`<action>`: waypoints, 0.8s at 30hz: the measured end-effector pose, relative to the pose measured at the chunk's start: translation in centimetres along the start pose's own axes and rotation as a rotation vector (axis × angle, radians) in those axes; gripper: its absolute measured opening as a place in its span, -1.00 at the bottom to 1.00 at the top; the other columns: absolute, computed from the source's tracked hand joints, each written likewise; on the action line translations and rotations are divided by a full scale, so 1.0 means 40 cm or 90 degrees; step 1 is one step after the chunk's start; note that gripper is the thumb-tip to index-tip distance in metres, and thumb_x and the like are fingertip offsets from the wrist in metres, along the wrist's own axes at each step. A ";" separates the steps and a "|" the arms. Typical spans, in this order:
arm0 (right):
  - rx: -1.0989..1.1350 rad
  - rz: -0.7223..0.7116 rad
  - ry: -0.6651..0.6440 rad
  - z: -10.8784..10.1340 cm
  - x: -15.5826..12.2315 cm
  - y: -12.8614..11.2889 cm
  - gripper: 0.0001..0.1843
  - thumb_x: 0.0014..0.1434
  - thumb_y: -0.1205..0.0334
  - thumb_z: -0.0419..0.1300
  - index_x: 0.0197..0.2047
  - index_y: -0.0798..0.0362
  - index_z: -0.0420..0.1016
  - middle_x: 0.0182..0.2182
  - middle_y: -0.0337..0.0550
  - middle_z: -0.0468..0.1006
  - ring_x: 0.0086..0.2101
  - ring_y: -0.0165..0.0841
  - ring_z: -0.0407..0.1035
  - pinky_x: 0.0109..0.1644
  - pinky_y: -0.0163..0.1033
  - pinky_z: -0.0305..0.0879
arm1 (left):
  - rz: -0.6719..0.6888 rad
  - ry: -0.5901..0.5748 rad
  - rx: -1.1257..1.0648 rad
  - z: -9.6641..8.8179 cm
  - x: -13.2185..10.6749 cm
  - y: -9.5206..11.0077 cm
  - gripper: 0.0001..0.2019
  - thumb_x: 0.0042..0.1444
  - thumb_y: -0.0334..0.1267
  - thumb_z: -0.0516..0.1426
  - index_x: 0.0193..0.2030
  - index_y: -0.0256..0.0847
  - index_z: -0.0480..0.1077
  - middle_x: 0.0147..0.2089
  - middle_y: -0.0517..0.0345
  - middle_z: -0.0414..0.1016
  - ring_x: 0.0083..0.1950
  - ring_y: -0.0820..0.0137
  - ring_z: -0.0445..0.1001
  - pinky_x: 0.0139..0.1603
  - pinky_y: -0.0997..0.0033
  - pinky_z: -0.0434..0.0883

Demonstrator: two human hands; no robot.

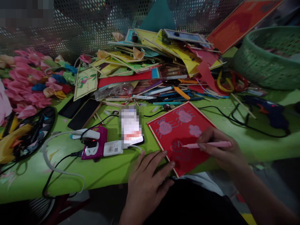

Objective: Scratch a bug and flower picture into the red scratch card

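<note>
A red card (164, 143) edged with thin wooden sticks lies at the table's front, bearing drawn outlines of two bugs, a flower and a tulip shape. Between the thumb and fingers of my right hand (219, 147) is a pink marker (193, 145), its tip at the tulip drawing. My left hand (150, 178) rests with fingers stretched out, the fingertips on the card's left edge. Just left of the card, a phone (131, 125) with a lit, blurred screen is close to my left fingers.
A purple power strip (103, 134) with plugs and cables sits left. Two dark phones (84, 114) lie behind it. Pens (159, 91) and framed cards (173, 50) are heaped at the back. A glue gun (269, 109) and green basket (269, 62) stand right; pink paper flowers (28, 81) fill the left.
</note>
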State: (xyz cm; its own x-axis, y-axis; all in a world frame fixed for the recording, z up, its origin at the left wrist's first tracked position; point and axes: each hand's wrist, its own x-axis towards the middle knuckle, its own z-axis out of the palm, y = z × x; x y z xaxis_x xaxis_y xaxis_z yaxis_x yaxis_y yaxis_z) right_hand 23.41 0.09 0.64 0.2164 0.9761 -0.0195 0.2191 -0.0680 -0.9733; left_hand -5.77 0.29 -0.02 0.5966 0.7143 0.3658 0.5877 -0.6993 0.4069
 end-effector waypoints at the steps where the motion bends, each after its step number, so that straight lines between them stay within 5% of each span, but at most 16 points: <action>1: 0.001 0.000 0.000 0.001 0.000 -0.003 -0.67 0.14 -0.09 0.48 -0.42 -0.08 0.54 -0.47 -0.24 0.51 -0.43 -0.29 0.34 -0.36 -0.18 0.21 | -0.003 0.002 0.000 0.001 -0.001 0.000 -0.62 0.37 -0.10 0.22 0.29 0.17 0.48 0.38 0.25 0.50 0.35 0.30 0.46 0.56 0.12 0.13; 24: -0.022 0.024 -0.044 0.013 -0.007 -0.033 -0.60 0.12 -0.17 0.47 -0.44 -0.05 0.53 -0.50 -0.22 0.51 -0.47 -0.30 0.34 -0.40 -0.20 0.22 | -0.004 -0.009 -0.029 0.005 -0.003 0.000 -0.65 0.39 -0.09 0.20 0.28 0.13 0.48 0.44 0.33 0.43 0.39 0.34 0.41 0.60 0.16 -0.02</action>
State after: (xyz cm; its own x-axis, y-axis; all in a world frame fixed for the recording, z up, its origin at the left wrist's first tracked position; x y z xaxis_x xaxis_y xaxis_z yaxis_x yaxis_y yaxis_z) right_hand 22.56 0.02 1.82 0.1590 0.9846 -0.0729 0.2455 -0.1110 -0.9630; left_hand -5.74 0.18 -0.25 0.6007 0.7177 0.3523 0.5659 -0.6930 0.4468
